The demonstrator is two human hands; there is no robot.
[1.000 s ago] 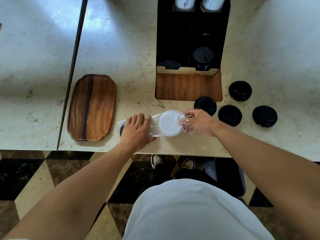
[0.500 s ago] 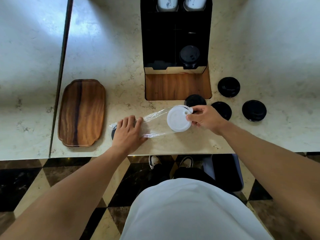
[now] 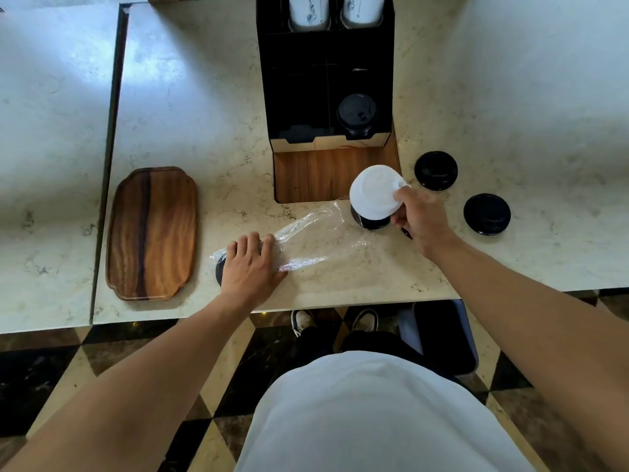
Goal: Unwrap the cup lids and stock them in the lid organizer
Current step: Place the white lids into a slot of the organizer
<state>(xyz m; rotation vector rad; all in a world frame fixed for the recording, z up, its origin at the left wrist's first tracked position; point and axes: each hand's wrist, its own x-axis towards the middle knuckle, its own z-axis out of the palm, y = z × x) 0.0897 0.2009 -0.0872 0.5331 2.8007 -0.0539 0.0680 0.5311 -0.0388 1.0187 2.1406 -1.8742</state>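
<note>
My right hand [image 3: 420, 218] pinches a white cup lid [image 3: 374, 192] by its right edge and holds it above a black lid [image 3: 369, 222] on the counter. The white lid is clear of the plastic wrapper [image 3: 316, 241], which lies slack on the marble counter. My left hand [image 3: 250, 265] lies on the wrapper's left end, over a dark lid [image 3: 218, 269] of which only an edge shows. The black lid organizer [image 3: 325, 80] stands behind, with a stack of black lids [image 3: 356, 117] in its right front slot.
Two loose black lids [image 3: 435, 171] [image 3: 486, 214] lie to the right of the organizer's wooden base [image 3: 316, 175]. A wooden tray [image 3: 152, 231] lies at the left. White cups [image 3: 309, 11] stand in the organizer's back slots. The counter's front edge is just below my hands.
My right hand has drawn the white lid out of the wrapper and carried it up and to the right, over a black lid. The wrapper now lies slack; my left hand stays put.
</note>
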